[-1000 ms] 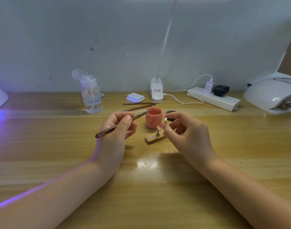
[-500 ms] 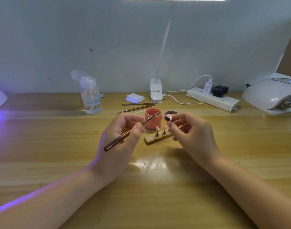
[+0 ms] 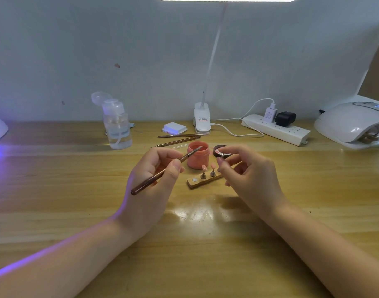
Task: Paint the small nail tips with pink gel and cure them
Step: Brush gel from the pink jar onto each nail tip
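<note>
Left hand (image 3: 151, 186) grips the slim brown brush (image 3: 162, 172) over the pink gel jar (image 3: 198, 157); right hand (image 3: 246, 168) pinches a small nail-tip stand (image 3: 222, 155). Overloaded bristles risk dripping.

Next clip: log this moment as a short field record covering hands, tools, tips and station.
left hand: grips brush, bristle end over the open pink gel jar
right hand: pinches a small nail tip holder
wooden stand: two pink nail tips upright on pegs, one socket empty
jar lid: off, behind the right hand
spare brushes: two, lying behind the jar
curing lamp: far right on table
pump bottle: back left
</note>
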`<state>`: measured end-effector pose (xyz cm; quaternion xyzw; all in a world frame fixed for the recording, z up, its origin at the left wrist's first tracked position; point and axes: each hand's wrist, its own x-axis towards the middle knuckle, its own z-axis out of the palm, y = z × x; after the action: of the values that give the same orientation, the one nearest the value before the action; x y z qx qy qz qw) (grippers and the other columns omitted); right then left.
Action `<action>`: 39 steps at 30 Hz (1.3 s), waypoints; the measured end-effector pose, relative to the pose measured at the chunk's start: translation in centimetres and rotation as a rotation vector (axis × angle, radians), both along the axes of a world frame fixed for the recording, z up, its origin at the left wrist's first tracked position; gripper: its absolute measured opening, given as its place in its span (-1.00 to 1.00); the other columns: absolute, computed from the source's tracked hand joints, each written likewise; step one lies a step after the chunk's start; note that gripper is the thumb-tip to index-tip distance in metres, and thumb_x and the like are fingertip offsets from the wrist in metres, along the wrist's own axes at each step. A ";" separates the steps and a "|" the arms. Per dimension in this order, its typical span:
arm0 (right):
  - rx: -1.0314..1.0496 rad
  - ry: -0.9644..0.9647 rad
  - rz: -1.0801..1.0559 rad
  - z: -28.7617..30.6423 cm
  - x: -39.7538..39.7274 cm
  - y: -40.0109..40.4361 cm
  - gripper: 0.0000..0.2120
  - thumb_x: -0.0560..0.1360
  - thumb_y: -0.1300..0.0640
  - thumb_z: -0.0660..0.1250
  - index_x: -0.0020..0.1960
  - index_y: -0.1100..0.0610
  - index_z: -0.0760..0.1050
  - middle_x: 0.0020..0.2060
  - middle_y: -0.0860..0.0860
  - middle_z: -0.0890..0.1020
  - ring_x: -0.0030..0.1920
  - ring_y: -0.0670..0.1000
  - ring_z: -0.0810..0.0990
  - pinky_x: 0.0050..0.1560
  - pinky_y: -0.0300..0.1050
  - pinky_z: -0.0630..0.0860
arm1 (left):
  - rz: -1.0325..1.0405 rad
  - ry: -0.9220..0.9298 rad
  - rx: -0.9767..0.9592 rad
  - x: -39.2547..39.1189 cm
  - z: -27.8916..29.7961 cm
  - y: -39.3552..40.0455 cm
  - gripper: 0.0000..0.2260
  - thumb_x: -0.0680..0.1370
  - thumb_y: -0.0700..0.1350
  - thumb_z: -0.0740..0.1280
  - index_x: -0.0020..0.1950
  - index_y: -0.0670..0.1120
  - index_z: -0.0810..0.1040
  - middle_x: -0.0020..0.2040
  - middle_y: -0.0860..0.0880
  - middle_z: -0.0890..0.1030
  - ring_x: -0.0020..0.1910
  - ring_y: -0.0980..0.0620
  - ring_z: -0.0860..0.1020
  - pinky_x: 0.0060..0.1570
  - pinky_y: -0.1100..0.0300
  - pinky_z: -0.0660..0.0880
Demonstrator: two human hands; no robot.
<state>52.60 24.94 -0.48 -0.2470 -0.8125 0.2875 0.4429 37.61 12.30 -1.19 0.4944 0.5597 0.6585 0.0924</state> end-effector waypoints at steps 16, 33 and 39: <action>0.188 -0.446 -0.086 -1.4 -3.3 -1.5 -0.78 0.53 -0.09 0.29 0.04 -0.04 0.66 -0.13 -0.05 0.69 -0.11 -0.03 0.60 -0.08 -0.07 0.50 | 0.071 -0.099 0.011 -0.5 -0.5 0.8 -0.90 0.50 -0.04 0.26 -0.04 0.04 0.55 -0.19 0.08 0.63 -0.12 0.12 0.60 -0.12 0.36 0.51; 0.426 -0.603 -0.273 -1.0 -1.9 -0.3 -0.67 0.51 -0.19 0.21 -0.12 0.00 0.63 -0.31 -0.04 0.64 -0.22 0.04 0.60 -0.32 -0.15 0.46 | 0.071 -0.092 0.016 -0.5 -0.5 0.7 -0.90 0.49 -0.04 0.27 -0.05 0.04 0.55 -0.19 0.10 0.63 -0.13 0.09 0.60 -0.14 0.37 0.50; 0.311 -0.768 -0.382 0.8 1.7 3.7 -0.60 0.44 -0.28 0.25 -0.27 0.03 0.58 -0.33 -0.05 0.60 -0.27 0.02 0.56 -0.30 -0.09 0.57 | 0.060 -0.111 0.014 -0.7 -0.6 0.6 -0.90 0.49 -0.03 0.27 -0.05 0.06 0.55 -0.18 0.06 0.64 -0.13 0.10 0.60 -0.13 0.38 0.50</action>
<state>54.29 28.63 0.34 -0.4116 -0.8913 -0.0373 0.1864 36.87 12.93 -1.76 0.4408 0.5638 0.6912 0.1002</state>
